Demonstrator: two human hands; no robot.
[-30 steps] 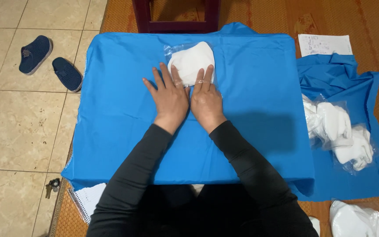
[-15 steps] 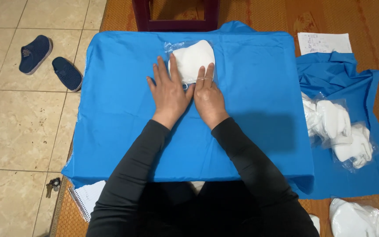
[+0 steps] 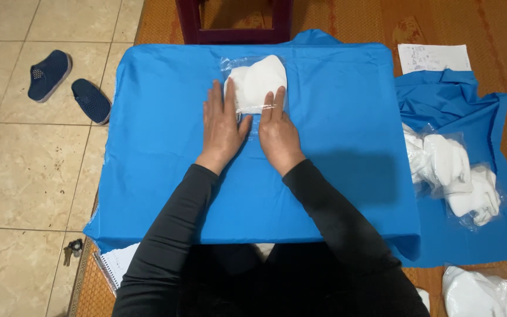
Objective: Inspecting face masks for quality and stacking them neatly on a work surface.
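Both hands have slid forward since a second ago, fingertips now overlapping the lower edge of the bagged white garment where before they lay just short of it. That packet, a soft folded white piece sealed in clear, glossy plastic, sits on the far middle of the blue cloth, rounded at its top and creased down the centre. The left hand lies flat, palm down, fingers straight and together, its tips against the packet's left side; nothing is clasped. The right hand is likewise flat and unclenched, fingers pressing the plastic's lower right edge, thumbs of the two hands nearly meeting. Black long sleeves run back toward the camera. Smooth, matte blue fabric covers a broad rectangular surface, draping over its near edge. To the right, a second rumpled blue cloth carries more white pieces in crinkled clear bags, with a white paper sheet beyond it on a woven orange-brown mat. On the pale floor tiles at left sit a pair of dark blue shoes and a small bunch of keys; a spiral notebook pokes out beneath the cloth.
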